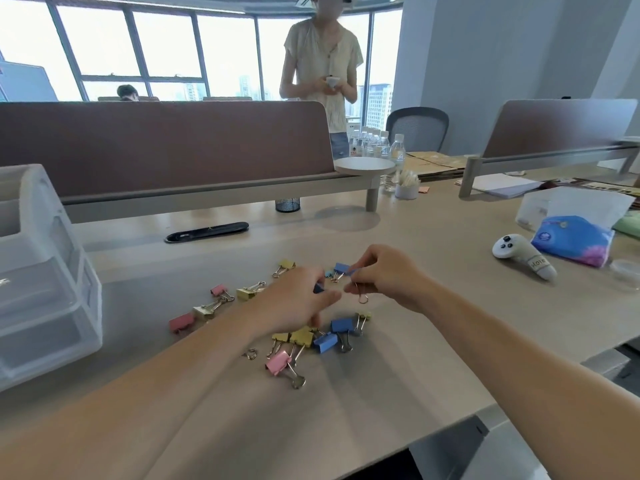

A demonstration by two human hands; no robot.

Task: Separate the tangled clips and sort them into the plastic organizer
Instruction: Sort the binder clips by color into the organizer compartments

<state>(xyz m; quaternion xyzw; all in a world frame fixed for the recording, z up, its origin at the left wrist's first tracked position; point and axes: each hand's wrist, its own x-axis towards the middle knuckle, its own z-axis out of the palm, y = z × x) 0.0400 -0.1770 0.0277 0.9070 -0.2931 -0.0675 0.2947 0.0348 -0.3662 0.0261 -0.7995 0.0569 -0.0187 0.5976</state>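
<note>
Setting: open-plan office.

Landmark: brown fabric desk divider (166, 147), standing along the far edge of a long pale desk (433, 271).

In front of the divider: an oval cable slot (206, 232) set in the desktop, a black mesh pen cup (287, 204), loose binder clips (301, 336).

Right of the divider: a second divider (561, 126) of the same kind, a grey mesh-backed office chair (417, 128), a cluster of water bottles (375, 143).

Behind the divider: a wall of tall windows (166, 43) with high-rise towers outside. A seated person's head (127, 92) shows above its top edge.
</note>
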